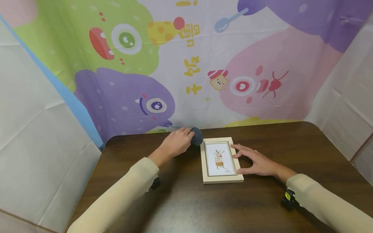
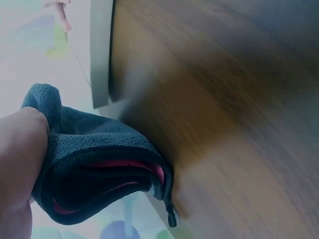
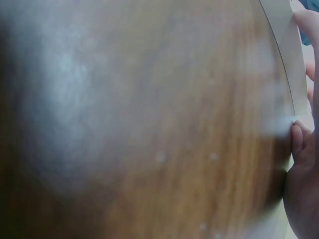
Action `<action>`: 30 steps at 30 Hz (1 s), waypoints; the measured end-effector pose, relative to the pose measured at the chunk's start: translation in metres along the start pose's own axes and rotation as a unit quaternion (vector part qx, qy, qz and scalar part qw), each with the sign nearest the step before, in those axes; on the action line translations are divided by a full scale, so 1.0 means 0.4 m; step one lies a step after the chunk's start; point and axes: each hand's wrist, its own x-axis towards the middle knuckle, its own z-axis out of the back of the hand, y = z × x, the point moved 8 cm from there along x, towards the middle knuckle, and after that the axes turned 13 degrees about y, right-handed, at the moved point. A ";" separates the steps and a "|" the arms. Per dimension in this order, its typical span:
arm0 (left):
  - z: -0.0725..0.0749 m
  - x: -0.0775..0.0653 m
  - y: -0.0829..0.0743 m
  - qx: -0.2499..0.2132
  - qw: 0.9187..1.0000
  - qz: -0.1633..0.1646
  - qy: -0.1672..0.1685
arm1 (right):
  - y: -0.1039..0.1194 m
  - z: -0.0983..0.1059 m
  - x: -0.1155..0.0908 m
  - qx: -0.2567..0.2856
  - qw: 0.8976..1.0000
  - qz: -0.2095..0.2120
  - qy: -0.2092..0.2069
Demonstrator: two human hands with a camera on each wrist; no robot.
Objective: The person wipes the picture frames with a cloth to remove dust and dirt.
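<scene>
A cream picture frame (image 1: 222, 179) with a print of a potted plant lies face up on the brown table. My left hand (image 1: 179, 142) grips a folded dark grey cloth (image 1: 197, 136) at the frame's upper left corner. Pink lining shows in the folds of the cloth (image 2: 107, 142) in the left wrist view. My right hand (image 1: 257, 161), thumb and fingers spread apart, touches the frame's right side. The right wrist view shows its fingers (image 3: 298, 139) along the frame's edge (image 3: 289, 45).
Behind the wooden table (image 1: 204, 207) hangs a curtain (image 1: 201, 106) printed with cartoon creatures. Pale cloth panels (image 1: 38, 129) rise on both sides. A small dark camera (image 1: 288, 200) is strapped to the right wrist.
</scene>
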 end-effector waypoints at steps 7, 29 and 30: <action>-0.016 -0.014 0.042 -0.074 0.996 0.057 0.014 | 0.002 0.004 -0.002 0.004 1.000 0.001 -0.001; -0.142 0.036 0.066 -0.399 0.886 0.207 0.112 | -0.004 -0.002 0.000 0.003 1.000 -0.007 0.001; -0.146 0.037 0.066 -0.405 0.883 0.209 0.114 | -0.004 -0.002 0.000 0.002 1.000 -0.007 0.001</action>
